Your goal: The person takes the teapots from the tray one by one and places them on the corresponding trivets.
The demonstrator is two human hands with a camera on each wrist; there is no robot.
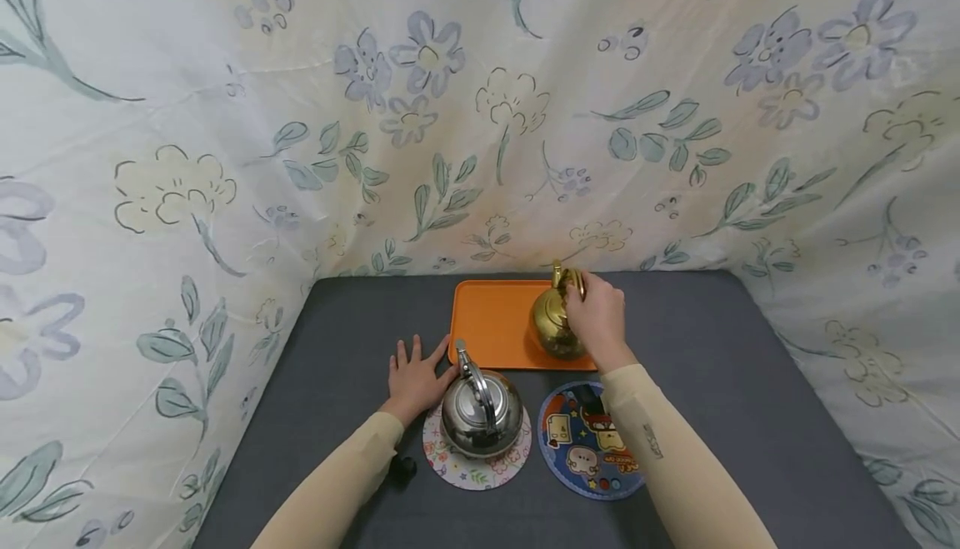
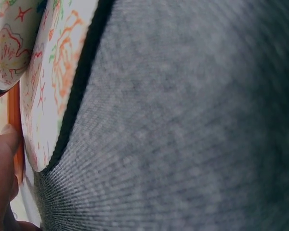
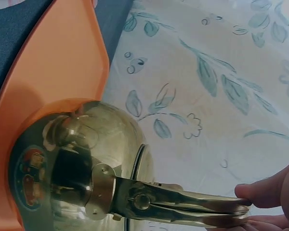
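My right hand [image 1: 600, 316] grips the handle of a gold kettle [image 1: 553, 328] over the right part of an orange tray [image 1: 487, 320]. In the right wrist view, the thumb and fingers pinch the end of the gold handle [image 3: 183, 199], and the kettle's round body overlaps the tray. My left hand [image 1: 415, 380] rests with fingers spread on the dark table, its fingertips right at the tray's left front corner. Beside it, a silver kettle [image 1: 480, 432] stands on a round floral mat [image 1: 450, 470], its handle upright.
A round blue mat with cartoon figures [image 1: 579, 457] lies right of the floral mat, partly under my right forearm in this view. A small black object [image 1: 402, 470] is near my left sleeve. Flower-printed cloth [image 1: 525, 157] hangs behind the grey table [image 1: 697, 349] and along its sides.
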